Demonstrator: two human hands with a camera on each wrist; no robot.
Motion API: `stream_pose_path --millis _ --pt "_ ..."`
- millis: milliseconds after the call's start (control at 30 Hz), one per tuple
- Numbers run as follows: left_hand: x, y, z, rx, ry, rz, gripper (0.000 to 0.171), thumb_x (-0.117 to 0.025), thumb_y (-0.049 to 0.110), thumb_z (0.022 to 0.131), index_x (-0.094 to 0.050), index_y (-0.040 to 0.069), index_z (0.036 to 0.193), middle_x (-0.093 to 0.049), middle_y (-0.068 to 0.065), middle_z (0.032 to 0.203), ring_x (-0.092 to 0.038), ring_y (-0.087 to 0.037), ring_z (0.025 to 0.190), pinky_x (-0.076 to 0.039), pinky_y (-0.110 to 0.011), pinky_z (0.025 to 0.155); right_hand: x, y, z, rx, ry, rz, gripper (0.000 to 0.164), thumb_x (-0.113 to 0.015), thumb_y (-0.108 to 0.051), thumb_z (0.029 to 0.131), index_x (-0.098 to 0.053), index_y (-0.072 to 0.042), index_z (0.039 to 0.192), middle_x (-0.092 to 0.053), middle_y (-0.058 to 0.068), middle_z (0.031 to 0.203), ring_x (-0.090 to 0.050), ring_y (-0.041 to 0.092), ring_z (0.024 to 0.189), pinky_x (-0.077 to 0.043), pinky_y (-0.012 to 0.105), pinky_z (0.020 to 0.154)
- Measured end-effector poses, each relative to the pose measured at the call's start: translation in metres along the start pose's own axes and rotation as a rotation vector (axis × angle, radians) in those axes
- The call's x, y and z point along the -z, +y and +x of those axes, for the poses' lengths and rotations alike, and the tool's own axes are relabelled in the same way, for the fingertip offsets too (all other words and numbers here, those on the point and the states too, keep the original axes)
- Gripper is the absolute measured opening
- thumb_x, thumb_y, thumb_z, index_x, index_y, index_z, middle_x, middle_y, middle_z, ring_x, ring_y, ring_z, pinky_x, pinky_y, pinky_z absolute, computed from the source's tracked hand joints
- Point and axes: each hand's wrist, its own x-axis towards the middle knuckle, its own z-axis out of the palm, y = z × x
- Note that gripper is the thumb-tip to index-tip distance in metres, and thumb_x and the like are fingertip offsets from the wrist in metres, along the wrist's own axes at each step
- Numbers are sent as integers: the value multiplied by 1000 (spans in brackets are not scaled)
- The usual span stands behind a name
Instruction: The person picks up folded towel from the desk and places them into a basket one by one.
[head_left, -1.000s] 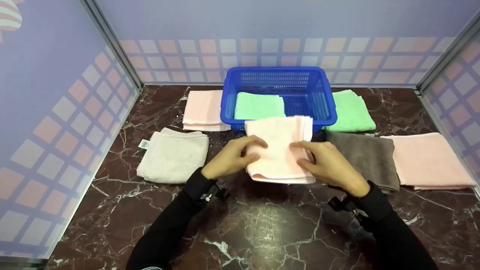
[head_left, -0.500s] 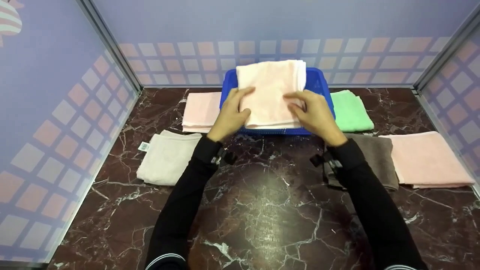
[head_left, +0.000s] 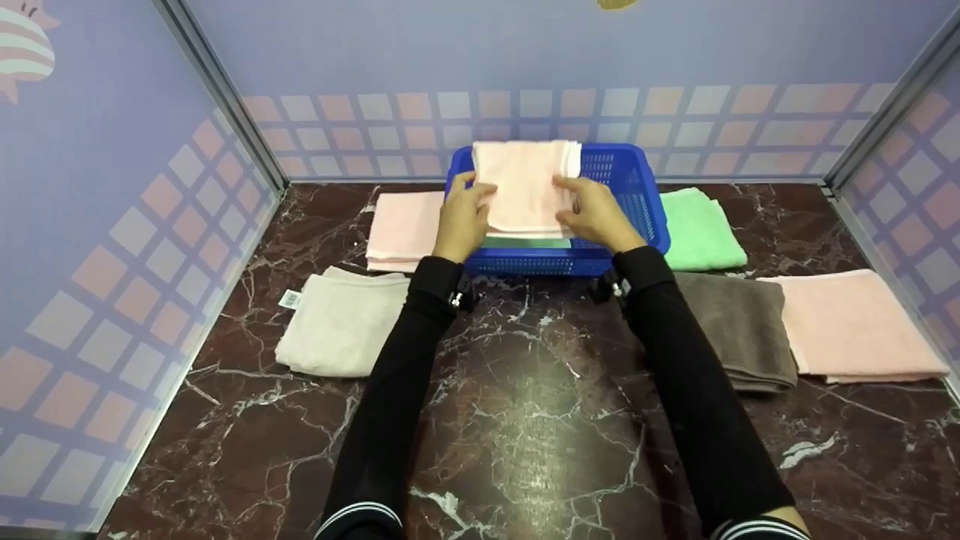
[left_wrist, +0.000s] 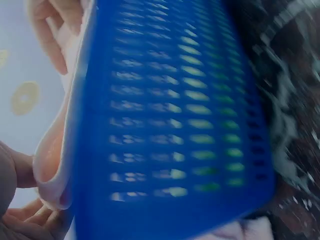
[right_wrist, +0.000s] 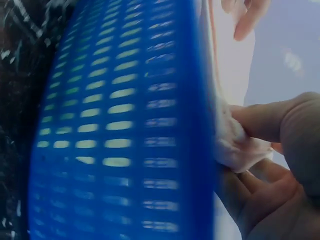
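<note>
A folded pale pink towel is held over the left part of a blue plastic basket in the head view. My left hand pinches its left edge, thumb on top. The right hand pinches the opposite edge, and in the right wrist view its thumb and fingers squeeze the towel's folded edge. A strip of the green towel inside the basket shows below the pink one; the rest of it is hidden. Both wrist views look at the basket's slotted front wall.
Left of the basket lie another pink towel and a white towel with a tag. On the right are a green towel, a brown towel and a further pink towel. Panels stand behind and at both sides of the marble-patterned table.
Both hands have carried the pink towel forward from in front of the basket to over it, then slightly left. The towels on the table have stayed where they were.
</note>
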Motion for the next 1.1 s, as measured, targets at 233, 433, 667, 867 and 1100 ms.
stream_pose_path --millis 233,433,667,867,1100 --pt "-15 -6 2 92 -171 205 36 -56 -6 83 -69 6 115 -42 -17 144 -55 -38 117 -44 -42 101 -22 12 8 -72 -196 -114 68 -67 -6 77 -46 -6 142 -49 4 66 -47 16 60 -41 30 57" --pt "-16 -3 10 82 -350 395 25 -54 3 85 -70 1 104 -49 -20 135 -58 -37 110 -47 -44 96 -22 12 11 -88 -337 -181 60 -63 -15 83 -48 -7 141 -60 20 119 -53 32 111 -39 44 101" --pt "-14 2 14 103 -563 587 51 -39 39 99 -59 4 130 -41 -17 147 -41 -33 131 -35 -43 107 -22 11 12 -144 -489 -297 50 -44 -38 97 -51 -13 139 -42 13 148 -34 37 138 -27 56 110" --pt "-12 -2 14 89 -578 647 67 -24 55 100 -62 8 128 -52 -7 140 -29 -24 138 -17 -37 114 -22 9 13 -203 -533 -338 55 -36 -45 99 -48 -13 141 -39 14 149 -32 37 139 -26 57 111" --pt "-12 -9 14 43 -520 581 60 -28 52 100 -60 11 130 -48 -9 143 -31 -27 138 -18 -41 115 -25 8 10 -221 -405 -340 49 -44 -45 96 -56 -18 135 -47 10 144 -38 34 136 -32 58 106"
